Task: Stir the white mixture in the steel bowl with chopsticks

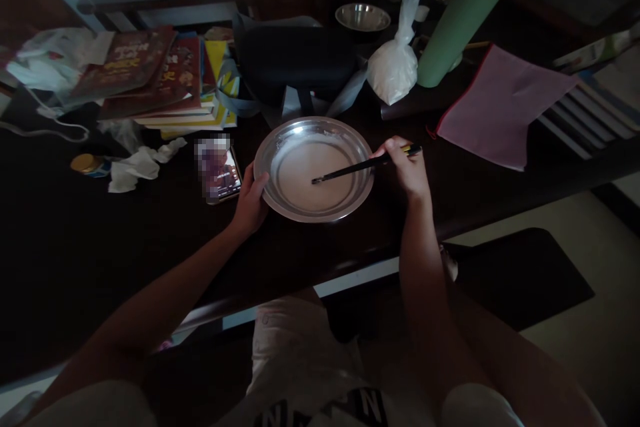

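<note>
A shiny metal basin (pixel 367 180) stands on the dark desk, holding a pale whitish mixture (pixel 300 173). My left hand (pixel 251 203) grips the basin's left rim, its thumb over the edge and the other fingers hidden outside the wall. In my right hand (pixel 407 167), at the basin's right side, are black chopsticks (pixel 357 165) held near their yellow-marked upper end. They slant down to the left, their tips at the mixture near the middle of the basin. Just left of my left hand lies a phone (pixel 223 170) with a lit, partly blurred screen.
Behind the basin is a black bag (pixel 295 60). A tied plastic bag of white powder (pixel 393 73), a green cylinder (pixel 465 20) and a pink pouch (pixel 505 103) stand to the right. Books (pixel 170 80), crumpled tissues (pixel 133 170) and a gold-lidded jar (pixel 90 165) lie left.
</note>
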The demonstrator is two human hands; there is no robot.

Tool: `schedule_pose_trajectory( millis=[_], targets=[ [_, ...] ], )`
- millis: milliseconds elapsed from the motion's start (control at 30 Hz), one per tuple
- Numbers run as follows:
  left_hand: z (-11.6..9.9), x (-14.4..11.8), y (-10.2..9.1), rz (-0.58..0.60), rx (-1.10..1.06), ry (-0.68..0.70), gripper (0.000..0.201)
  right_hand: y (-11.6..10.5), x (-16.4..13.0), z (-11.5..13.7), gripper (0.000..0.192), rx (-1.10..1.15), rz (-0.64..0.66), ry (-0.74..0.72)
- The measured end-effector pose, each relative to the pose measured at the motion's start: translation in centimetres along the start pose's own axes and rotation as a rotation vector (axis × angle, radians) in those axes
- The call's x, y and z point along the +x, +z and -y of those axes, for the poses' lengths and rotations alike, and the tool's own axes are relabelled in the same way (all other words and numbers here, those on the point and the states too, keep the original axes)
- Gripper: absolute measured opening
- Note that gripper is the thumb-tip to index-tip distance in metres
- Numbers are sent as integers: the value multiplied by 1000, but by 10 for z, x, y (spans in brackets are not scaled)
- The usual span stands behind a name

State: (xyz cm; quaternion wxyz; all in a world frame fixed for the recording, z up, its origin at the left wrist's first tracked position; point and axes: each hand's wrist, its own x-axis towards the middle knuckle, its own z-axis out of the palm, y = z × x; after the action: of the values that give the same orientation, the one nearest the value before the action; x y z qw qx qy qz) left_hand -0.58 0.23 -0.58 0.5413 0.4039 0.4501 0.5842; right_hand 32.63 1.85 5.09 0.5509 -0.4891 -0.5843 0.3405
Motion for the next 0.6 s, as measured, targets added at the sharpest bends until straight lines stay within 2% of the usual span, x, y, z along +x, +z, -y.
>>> schedule_pose_trajectory(
  millis=[100, 233, 367, 533, 600],
  targets=[
    [-1, -1, 1, -16, -9, 4, 52, 0, 1, 0, 57, 1, 34, -24],
    [-2, -1, 2, -20, -27, -7, 48, 0, 0, -1, 56, 18, -51, -5],
    [-1, -1, 2, -35, -32, -20, 51, 0, 0, -1, 52, 35, 33, -15],
    [-1, -1, 2, -39, -19, -20, 52, 0, 1, -2, 54, 13, -52, -17],
    [-1, -1, 1, -26, -15, -18, 52, 0, 1, -2, 53, 23, -17, -9]
  ],
)
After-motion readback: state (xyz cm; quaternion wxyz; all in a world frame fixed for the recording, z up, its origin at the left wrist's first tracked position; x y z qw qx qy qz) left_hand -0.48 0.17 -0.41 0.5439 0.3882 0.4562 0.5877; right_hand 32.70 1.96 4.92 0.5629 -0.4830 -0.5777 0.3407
